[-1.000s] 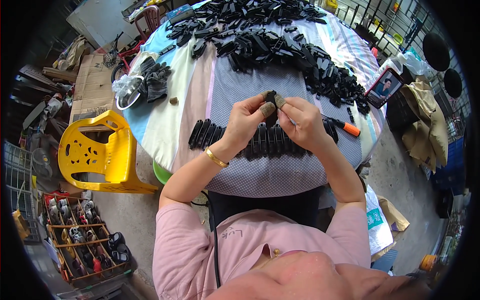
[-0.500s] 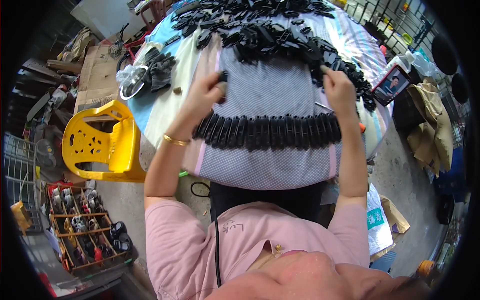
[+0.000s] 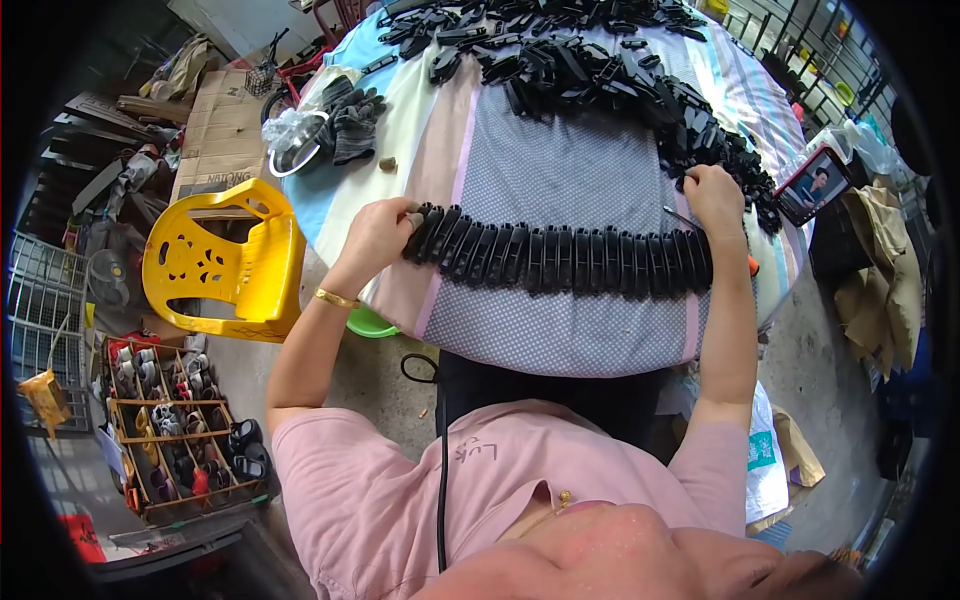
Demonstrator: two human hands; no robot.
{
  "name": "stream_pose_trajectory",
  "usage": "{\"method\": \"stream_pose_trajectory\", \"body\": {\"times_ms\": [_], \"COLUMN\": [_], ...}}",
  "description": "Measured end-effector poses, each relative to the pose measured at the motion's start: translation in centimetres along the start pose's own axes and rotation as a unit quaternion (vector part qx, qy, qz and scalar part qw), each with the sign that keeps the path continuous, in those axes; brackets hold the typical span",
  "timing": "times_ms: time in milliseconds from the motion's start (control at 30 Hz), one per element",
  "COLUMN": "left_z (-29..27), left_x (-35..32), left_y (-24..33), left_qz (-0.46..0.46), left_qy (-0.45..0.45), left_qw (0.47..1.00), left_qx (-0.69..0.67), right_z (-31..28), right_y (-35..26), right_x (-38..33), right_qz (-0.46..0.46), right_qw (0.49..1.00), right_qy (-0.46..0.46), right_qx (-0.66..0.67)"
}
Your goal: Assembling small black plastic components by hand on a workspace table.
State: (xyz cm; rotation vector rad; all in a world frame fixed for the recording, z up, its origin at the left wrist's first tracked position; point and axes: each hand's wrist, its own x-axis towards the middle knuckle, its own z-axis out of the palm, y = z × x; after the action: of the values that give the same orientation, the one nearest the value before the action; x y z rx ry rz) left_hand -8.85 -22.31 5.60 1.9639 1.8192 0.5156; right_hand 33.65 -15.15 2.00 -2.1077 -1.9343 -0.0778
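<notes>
A row of long black plastic parts (image 3: 560, 260) stands side by side across the near part of the cloth-covered table (image 3: 560, 340). My left hand (image 3: 382, 232) is closed at the row's left end, its fingertips on the black plastic part (image 3: 428, 222) there. Over at the right, my right hand (image 3: 716, 203) has its fingers bent together at the edge of a heap of loose black plastic parts (image 3: 590, 75); what they pinch is hidden. Beside that hand lies a thin metal tool (image 3: 682, 216), and an orange bit (image 3: 753, 265) shows past my right forearm.
Dark gloves (image 3: 355, 125), a metal bowl (image 3: 300, 150) and a small brown lump (image 3: 387, 163) rest on the table's left side. A phone (image 3: 815, 186) leans at the right edge. A yellow plastic chair (image 3: 225, 265) stands left of the table, near a shoe rack (image 3: 175, 430).
My left hand has come down and left with a black plastic part to the row's left end. My right hand has lowered slightly beside the heap. The view has shifted a little.
</notes>
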Motion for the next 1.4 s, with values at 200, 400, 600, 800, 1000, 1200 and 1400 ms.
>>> {"method": "stream_pose_trajectory", "body": {"times_ms": [200, 400, 600, 800, 1000, 1200, 1400], "left_z": [-0.5, 4.6, 10.6, 10.5, 7.7, 6.1, 7.2], "left_x": [3.0, 13.8, 18.4, 17.3, 13.7, 8.1, 5.7], "left_y": [4.8, 11.3, 14.6, 13.4, 11.3, 11.0, 11.2], "left_qz": [0.100, 0.253, 0.155, 0.146, 0.058, -0.001, 0.044], "left_qy": [0.022, 0.074, 0.143, 0.114, -0.013, -0.173, -0.201], "left_qw": [0.975, 0.959, 0.962, 0.976, 0.983, 0.839, 0.750], "left_qx": [0.199, 0.099, 0.174, 0.117, -0.171, -0.515, -0.629], "right_z": [0.2, 0.3, 0.1, -0.8, -0.4, -2.0, -3.2], "right_y": [-0.1, -0.4, -0.9, -1.2, -1.3, -6.1, -8.5], "right_x": [0.3, 0.4, -0.1, -0.3, -0.7, -2.9, -5.0], "right_qz": [0.002, 0.000, 0.011, 0.002, -0.059, -0.141, -0.170], "right_qw": [1.000, 1.000, 0.998, 0.994, 0.993, 0.828, 0.779], "right_qy": [-0.006, 0.018, 0.002, -0.027, 0.017, 0.042, 0.007], "right_qx": [0.003, 0.010, 0.055, 0.104, 0.100, 0.541, 0.603]}}
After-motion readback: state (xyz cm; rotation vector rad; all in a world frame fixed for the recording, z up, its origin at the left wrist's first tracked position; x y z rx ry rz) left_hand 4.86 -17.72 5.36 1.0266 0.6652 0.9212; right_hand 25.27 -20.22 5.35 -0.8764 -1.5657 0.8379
